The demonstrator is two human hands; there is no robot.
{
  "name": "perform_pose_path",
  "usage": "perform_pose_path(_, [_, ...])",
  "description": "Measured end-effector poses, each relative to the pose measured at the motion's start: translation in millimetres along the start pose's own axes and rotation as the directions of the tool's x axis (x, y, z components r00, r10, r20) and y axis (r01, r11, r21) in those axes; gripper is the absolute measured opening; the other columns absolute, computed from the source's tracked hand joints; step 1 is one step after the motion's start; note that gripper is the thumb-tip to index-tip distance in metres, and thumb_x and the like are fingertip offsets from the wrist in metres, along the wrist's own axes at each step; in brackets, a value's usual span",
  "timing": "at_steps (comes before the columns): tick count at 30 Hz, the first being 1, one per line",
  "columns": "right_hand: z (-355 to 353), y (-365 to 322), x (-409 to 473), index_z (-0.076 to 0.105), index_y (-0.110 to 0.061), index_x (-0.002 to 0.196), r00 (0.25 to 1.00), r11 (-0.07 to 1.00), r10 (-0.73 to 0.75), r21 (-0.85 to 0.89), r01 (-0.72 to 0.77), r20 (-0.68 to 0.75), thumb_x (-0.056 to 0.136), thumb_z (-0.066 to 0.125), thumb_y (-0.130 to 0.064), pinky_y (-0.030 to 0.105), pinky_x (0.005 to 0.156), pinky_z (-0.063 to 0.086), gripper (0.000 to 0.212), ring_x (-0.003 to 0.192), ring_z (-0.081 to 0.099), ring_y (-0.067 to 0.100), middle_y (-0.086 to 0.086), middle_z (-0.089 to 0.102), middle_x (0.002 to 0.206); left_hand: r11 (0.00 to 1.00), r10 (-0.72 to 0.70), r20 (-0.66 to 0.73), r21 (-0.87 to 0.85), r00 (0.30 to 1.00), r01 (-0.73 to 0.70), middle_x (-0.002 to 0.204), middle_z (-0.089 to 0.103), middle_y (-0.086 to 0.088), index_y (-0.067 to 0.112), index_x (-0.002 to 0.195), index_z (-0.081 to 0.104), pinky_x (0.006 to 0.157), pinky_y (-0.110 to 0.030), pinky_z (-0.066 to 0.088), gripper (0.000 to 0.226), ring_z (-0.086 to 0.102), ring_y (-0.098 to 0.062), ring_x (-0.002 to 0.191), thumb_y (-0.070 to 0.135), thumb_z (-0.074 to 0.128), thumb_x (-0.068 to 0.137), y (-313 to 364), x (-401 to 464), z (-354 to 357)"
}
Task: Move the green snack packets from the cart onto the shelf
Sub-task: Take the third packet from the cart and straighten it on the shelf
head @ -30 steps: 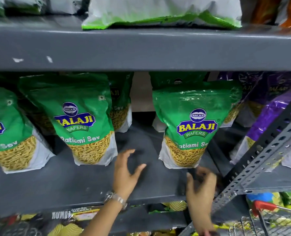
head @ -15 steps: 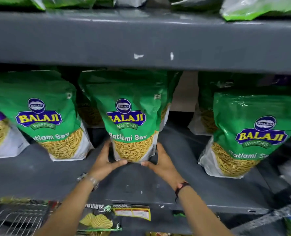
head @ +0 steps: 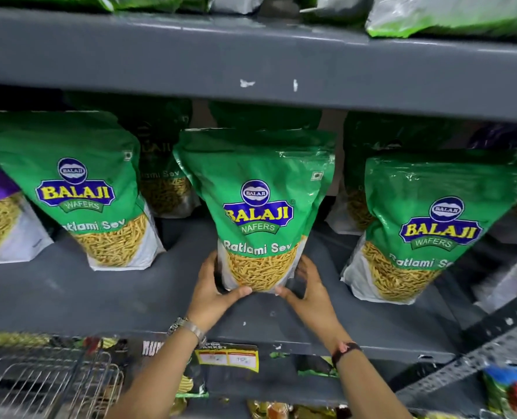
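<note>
The middle green snack packet [head: 258, 207] stands upright on the grey metal shelf [head: 115, 297], long axis vertical, printed face outward. The left hand [head: 213, 293] and right hand [head: 307, 293] form a grip clamped on its lower corners. Glossy, crinkled film; 2 similar packets flank the grip, apparently untouched.

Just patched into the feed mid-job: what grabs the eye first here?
The green snack packet standing at the middle of the grey shelf, with the left hand and right hand cupping its bottom corners. Matching green packets flank it on both sides, and a wire cart shows at lower left.
</note>
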State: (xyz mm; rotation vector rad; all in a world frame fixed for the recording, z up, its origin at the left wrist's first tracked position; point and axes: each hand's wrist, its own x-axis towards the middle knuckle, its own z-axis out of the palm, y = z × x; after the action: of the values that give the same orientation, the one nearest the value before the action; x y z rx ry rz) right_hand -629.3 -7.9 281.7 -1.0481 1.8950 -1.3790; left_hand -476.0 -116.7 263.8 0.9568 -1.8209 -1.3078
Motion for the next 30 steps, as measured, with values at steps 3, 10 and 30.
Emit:
perform_pose_path(3, [15, 2, -20, 0.045, -0.004, 0.118, 0.97, 0.994, 0.104, 0.057, -0.094, -0.219, 0.073, 0.07, -0.001, 0.014, 0.079, 0.042, 0.052, 0.098, 0.051, 0.017, 0.004, 0.053, 0.106, 1.0, 0.028, -0.069, 0.008, 0.997, -0.028, 0.138, 0.035, -0.002, 0.016, 0.132, 0.029, 0.105, -0.032, 0.029, 0.087, 0.034, -0.013, 0.125, 0.007, 0.078, 0.062, -8, -10, -9])
perform_pose_path(10, [120, -19, -34, 0.06, -0.017, 0.093, 0.998, 1.0, -0.029, -0.009, 0.029, 0.059, 0.081, 0.059, -0.001, 0.003, 0.073, 0.043, 0.02, 0.086, 0.063, 0.016, -0.002, 0.064, 0.087, 0.999, -0.046, -0.496, -0.023, 0.867, 0.04, 0.123, 0.039, -0.017, 0.005, 0.118, 0.042, 0.098, -0.034, 0.033, 0.063, 0.042, -0.031, 0.118, -0.006, 0.072, 0.064, -38, -17, -113])
perform_pose_path(30, [215, -46, 39, 0.04, -0.041, 0.112, 0.99, 0.987, -0.108, 0.132, 0.095, 0.091, 0.061, 0.079, -0.009, 0.009, 0.083, 0.048, 0.071, 0.11, 0.055, 0.011, 0.002, 0.056, 0.122, 0.992, -0.111, -0.066, -0.064, 0.992, 0.107, 0.13, 0.04, 0.007, 0.018, 0.133, 0.031, 0.099, -0.03, 0.03, 0.068, 0.037, -0.01, 0.12, -0.003, 0.062, 0.076, -60, 18, -211])
